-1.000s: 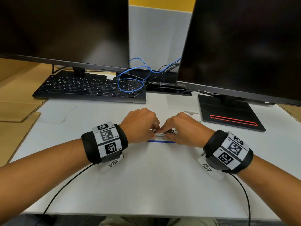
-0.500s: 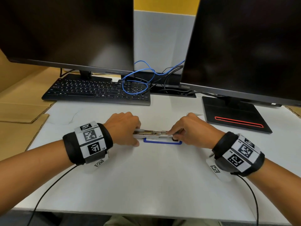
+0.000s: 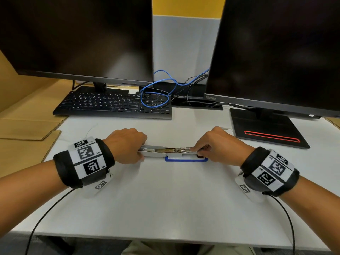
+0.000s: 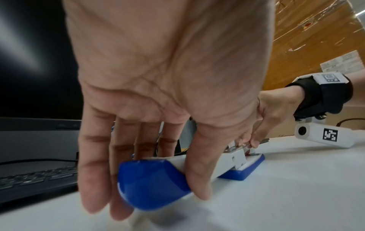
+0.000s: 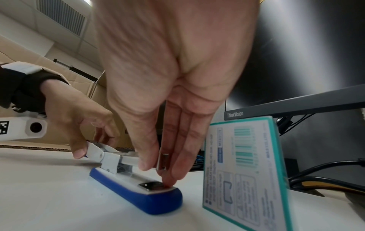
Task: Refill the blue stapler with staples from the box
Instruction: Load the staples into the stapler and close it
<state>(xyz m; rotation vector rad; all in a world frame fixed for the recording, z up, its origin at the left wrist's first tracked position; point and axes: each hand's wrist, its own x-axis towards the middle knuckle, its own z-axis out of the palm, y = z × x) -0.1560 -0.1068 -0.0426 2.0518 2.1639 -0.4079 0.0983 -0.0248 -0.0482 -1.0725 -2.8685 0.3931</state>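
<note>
Overhead, both hands (image 3: 127,144) (image 3: 219,144) grip and half-hide the opened stapler (image 3: 185,158).

Two black flat monitors (image 3: 77,37), one black keyboard (image 3: 112,105), one blue-and-white plastic stapler (image 3: 185,158) (swung open), one teal-edged white cardboard staple box (image 5: 245,168), two bare hands (image 3: 127,146), two black-and-white marker wristbands (image 3: 84,161), one looped blue cable (image 3: 156,89).
</note>
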